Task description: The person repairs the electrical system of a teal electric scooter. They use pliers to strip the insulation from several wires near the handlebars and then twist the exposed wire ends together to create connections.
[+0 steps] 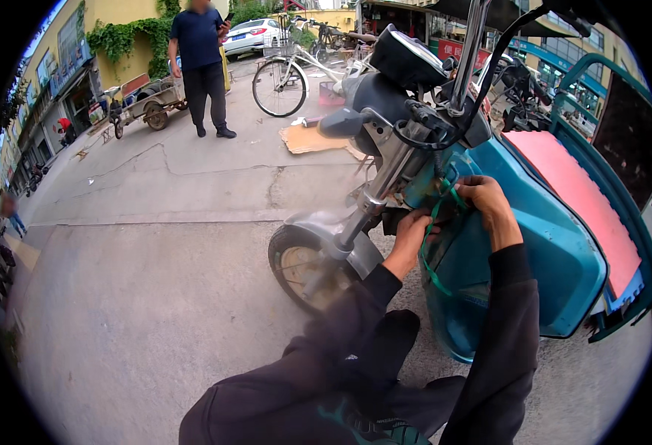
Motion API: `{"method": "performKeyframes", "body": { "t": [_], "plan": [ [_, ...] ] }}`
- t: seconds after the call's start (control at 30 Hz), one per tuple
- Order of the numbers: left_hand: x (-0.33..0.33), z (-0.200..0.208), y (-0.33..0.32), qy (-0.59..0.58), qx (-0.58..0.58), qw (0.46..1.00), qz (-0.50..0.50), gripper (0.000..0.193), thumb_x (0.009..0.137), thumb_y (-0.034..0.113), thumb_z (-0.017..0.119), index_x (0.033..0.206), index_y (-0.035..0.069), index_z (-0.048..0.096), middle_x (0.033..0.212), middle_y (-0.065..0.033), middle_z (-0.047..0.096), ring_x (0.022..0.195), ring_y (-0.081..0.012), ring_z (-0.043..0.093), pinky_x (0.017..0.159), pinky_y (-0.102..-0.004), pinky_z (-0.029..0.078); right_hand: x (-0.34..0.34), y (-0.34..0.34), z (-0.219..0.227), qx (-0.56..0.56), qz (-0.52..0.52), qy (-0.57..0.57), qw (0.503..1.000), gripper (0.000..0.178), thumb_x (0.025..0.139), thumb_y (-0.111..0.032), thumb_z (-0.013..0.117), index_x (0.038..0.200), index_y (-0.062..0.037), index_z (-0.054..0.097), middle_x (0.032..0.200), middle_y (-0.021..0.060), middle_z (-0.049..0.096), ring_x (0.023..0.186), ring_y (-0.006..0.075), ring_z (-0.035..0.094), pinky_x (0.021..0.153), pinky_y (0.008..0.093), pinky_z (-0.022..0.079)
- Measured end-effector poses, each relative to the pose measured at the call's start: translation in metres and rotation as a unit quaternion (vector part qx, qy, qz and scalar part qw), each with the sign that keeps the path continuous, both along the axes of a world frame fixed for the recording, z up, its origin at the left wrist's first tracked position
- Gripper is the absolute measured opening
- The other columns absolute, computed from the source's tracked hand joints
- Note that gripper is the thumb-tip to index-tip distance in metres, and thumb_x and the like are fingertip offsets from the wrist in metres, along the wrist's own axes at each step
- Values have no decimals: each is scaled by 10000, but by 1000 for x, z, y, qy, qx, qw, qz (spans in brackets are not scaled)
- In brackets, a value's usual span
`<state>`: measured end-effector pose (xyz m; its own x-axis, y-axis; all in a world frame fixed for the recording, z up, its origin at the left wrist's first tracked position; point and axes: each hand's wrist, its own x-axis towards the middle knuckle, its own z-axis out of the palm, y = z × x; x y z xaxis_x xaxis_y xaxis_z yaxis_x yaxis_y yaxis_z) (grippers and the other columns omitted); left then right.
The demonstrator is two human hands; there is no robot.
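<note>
Before me stands a teal cargo tricycle (548,248) with a chrome front fork (367,204). A thin green plastic strap (428,259) hangs at the front of its body, behind the fork. My right hand (487,204) pinches the strap's upper part near the steering column, thumb and fingers together. Lower and to the left, my left hand (413,239) has its fingers curled inward beside the strap, close to the body panel. What those fingers hold is hidden. The front wheel (303,267) with its silver mudguard is just left of my left hand.
Handlebar cables (482,96) and a headlamp (411,55) hang above my hands. A pink board (578,200) lies on the tricycle's right side. Further off are flattened cardboard (318,139), a white bicycle (289,81), a standing person (201,67) with a phone, and a small cart (148,104).
</note>
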<state>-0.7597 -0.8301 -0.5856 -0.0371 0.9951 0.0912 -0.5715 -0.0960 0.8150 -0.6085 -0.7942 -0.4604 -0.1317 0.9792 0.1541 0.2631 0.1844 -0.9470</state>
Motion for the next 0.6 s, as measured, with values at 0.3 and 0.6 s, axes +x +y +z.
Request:
{"method": "performKeyframes", "body": {
  "t": [0.3, 0.6],
  "plan": [
    [46, 25, -21, 139, 132, 980, 50, 420, 1021, 404, 532, 1205, 31, 590, 1078, -86, 668, 952, -200, 648, 802, -311, 495, 8, -49, -23, 160, 33, 411, 897, 523, 914, -77, 679, 1363, 47, 441, 1019, 82, 678, 992, 157, 620, 948, 274, 443],
    [38, 62, 5, -88, 30, 972, -216, 262, 1024, 276, 544, 1053, 22, 601, 1034, -108, 694, 902, -218, 681, 799, -346, 554, 4, -207, -29, 259, -10, 505, 823, 350, 1066, -200, 457, 1321, 38, 483, 718, -7, 453, 584, 62, 392, 508, 222, 335]
  ]
}}
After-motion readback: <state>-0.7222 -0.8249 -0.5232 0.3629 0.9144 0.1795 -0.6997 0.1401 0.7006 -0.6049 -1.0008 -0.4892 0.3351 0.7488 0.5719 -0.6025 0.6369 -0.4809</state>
